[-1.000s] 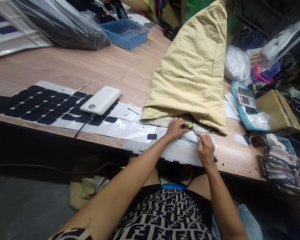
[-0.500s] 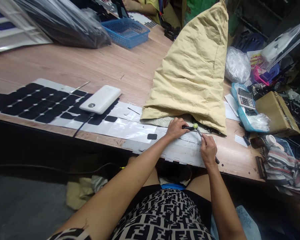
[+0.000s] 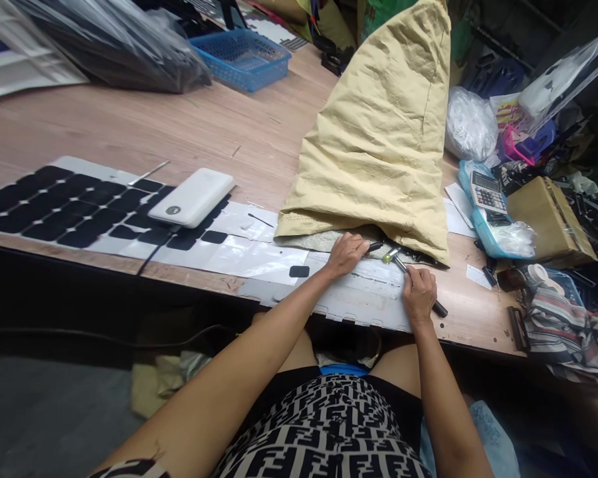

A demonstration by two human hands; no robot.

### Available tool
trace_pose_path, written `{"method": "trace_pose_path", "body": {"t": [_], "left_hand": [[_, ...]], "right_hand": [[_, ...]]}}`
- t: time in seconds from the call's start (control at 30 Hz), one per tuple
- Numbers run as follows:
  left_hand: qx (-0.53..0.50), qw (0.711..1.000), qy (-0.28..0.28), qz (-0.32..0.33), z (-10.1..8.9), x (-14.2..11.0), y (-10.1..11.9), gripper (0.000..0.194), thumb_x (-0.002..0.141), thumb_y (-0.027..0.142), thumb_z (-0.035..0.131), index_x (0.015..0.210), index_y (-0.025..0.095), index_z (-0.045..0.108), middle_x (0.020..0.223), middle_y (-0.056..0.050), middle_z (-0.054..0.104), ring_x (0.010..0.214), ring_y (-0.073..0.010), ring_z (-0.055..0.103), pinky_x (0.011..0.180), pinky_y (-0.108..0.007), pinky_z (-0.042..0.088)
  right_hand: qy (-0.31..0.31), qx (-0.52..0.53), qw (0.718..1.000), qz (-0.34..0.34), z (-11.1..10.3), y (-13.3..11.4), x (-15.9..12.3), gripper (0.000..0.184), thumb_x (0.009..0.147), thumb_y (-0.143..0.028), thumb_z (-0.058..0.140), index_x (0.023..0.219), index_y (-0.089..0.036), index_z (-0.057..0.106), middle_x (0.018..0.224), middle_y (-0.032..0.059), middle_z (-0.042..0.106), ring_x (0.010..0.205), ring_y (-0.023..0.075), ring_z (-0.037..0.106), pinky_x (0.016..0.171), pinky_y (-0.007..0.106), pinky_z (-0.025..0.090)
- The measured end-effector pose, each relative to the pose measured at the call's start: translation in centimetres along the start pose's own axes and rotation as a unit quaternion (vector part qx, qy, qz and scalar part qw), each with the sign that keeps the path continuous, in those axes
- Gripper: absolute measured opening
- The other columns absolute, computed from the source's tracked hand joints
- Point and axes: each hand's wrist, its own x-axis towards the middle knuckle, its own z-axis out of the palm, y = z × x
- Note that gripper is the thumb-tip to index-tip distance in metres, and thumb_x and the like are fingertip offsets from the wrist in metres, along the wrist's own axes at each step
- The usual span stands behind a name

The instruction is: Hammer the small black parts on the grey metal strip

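My right hand is closed round the handle of a small hammer with a yellow-tipped head. The head rests low by the opening of a large beige cloth bag, just right of my left hand. My left fingers are closed at a small black piece at the bag's mouth; its kind is hard to make out. Beneath both hands lies a grey-white board along the table's front edge. To the left a black rounded patch lies on white sheet.
A white power bank with a cable sits on sheets of black rounded patches. Behind are a blue basket and dark plastic-wrapped goods. At the right are a calculator, a cardboard box and striped cloth.
The hammer head has turned and moved slightly down, away from the black piece. My right hand has shifted a little right. The other person's arm at the top has left view.
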Motion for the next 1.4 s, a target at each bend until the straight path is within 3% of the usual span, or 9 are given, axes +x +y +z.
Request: {"method": "trace_pose_path", "body": {"t": [0.17, 0.33, 0.43, 0.6, 0.7, 0.83, 0.97, 1.13, 1.4], "left_hand": [[-0.059, 0.997, -0.007, 0.043, -1.5, -2.2, 1.1, 0.041, 0.098, 0.039, 0.036, 0.072, 0.021, 0.063, 0.091, -0.006, 0.066, 0.094, -0.0231, 0.054, 0.092, -0.042, 0.044], [-0.136, 0.98, -0.086, 0.114, -2.3, -11.9, 2.5, 0.028, 0.096, 0.044, 0.047, 0.085, 0.024, 0.064, 0.085, -0.003, 0.064, 0.081, -0.0199, 0.059, 0.077, -0.035, 0.049], [-0.147, 0.963, -0.201, 0.101, -0.9, -17.8, 2.3, 0.024, 0.097, 0.043, 0.05, 0.093, 0.027, 0.067, 0.083, 0.001, 0.069, 0.075, -0.0173, 0.064, 0.07, -0.03, 0.049], [-0.024, 0.985, -0.171, -0.002, 3.8, -21.0, -0.4, 0.02, 0.09, 0.043, 0.057, 0.095, 0.029, 0.07, 0.067, 0.001, 0.065, 0.062, -0.02, 0.063, 0.057, -0.03, 0.044], [0.024, 0.983, -0.179, 0.004, 4.3, -19.8, -0.6, 0.022, 0.081, 0.042, 0.066, 0.095, 0.027, 0.073, 0.058, 0.001, 0.058, 0.056, -0.0198, 0.06, 0.053, -0.03, 0.04], [-0.09, 0.95, -0.298, 0.014, 1.0, -14.8, 2.4, 0.026, 0.089, 0.043, 0.057, 0.088, 0.024, 0.075, 0.058, 0.002, 0.061, 0.054, -0.0156, 0.058, 0.055, -0.026, 0.042], [-0.093, 0.989, -0.108, -0.031, -1.6, -5.9, 5.0, 0.027, 0.089, 0.034, 0.052, 0.085, 0.02, 0.074, 0.069, -0.001, 0.07, 0.063, -0.0175, 0.062, 0.061, -0.028, 0.046], [0.026, 0.989, 0.042, -0.138, 0.8, 3.3, 4.8, 0.024, 0.085, 0.031, 0.058, 0.086, 0.015, 0.075, 0.092, -0.015, 0.076, 0.087, -0.0291, 0.069, 0.075, -0.037, 0.05], [0.109, 0.974, 0.029, -0.199, 1.3, 4.8, 4.6, 0.03, 0.079, 0.038, 0.065, 0.093, 0.014, 0.076, 0.101, -0.022, 0.074, 0.098, -0.0397, 0.069, 0.079, -0.045, 0.051]], "right_hand": [[-0.012, 0.006, 1.0, 0.004, -0.1, 0.0, 0.3, 0.028, 0.097, -0.024, 0.052, 0.114, -0.024, 0.074, 0.094, 0.0076, 0.063, 0.089, 0.0223, 0.05, 0.081, 0.035, 0.041], [-0.034, -0.007, 0.999, 0.015, -0.3, -0.3, 0.3, 0.028, 0.096, -0.023, 0.054, 0.117, -0.024, 0.072, 0.098, 0.0072, 0.062, 0.091, 0.0222, 0.05, 0.08, 0.034, 0.04], [-0.036, -0.008, 0.999, 0.014, -0.4, -0.4, 0.3, 0.028, 0.096, -0.024, 0.053, 0.117, -0.024, 0.072, 0.097, 0.0072, 0.062, 0.09, 0.0223, 0.049, 0.079, 0.034, 0.038], [-0.032, -0.012, 0.999, 0.013, -0.3, -0.4, 0.2, 0.028, 0.096, -0.024, 0.053, 0.118, -0.024, 0.071, 0.097, 0.007, 0.061, 0.09, 0.0224, 0.048, 0.079, 0.034, 0.038], [-0.022, -0.015, 1.0, 0.008, -0.2, -0.4, 0.1, 0.028, 0.096, -0.024, 0.053, 0.117, -0.024, 0.072, 0.097, 0.007, 0.062, 0.089, 0.0225, 0.049, 0.078, 0.034, 0.038], [-0.015, -0.015, 1.0, 0.002, -0.2, -0.4, 0.1, 0.028, 0.097, -0.024, 0.052, 0.116, -0.024, 0.072, 0.097, 0.0072, 0.063, 0.089, 0.0228, 0.049, 0.078, 0.034, 0.038], [-0.025, -0.019, 0.999, 0.007, -0.3, -0.5, 0.2, 0.028, 0.097, -0.024, 0.053, 0.117, -0.023, 0.071, 0.098, 0.0075, 0.062, 0.09, 0.0232, 0.049, 0.078, 0.034, 0.038], [-0.032, -0.022, 0.999, 0.01, -0.3, -0.5, 0.1, 0.027, 0.097, -0.024, 0.052, 0.117, -0.024, 0.071, 0.098, 0.0074, 0.063, 0.089, 0.023, 0.049, 0.079, 0.034, 0.038], [-0.039, -0.02, 0.999, 0.018, -0.2, -0.4, 0.0, 0.027, 0.097, -0.024, 0.054, 0.117, -0.023, 0.071, 0.098, 0.0074, 0.062, 0.09, 0.0226, 0.049, 0.079, 0.034, 0.039]]}}
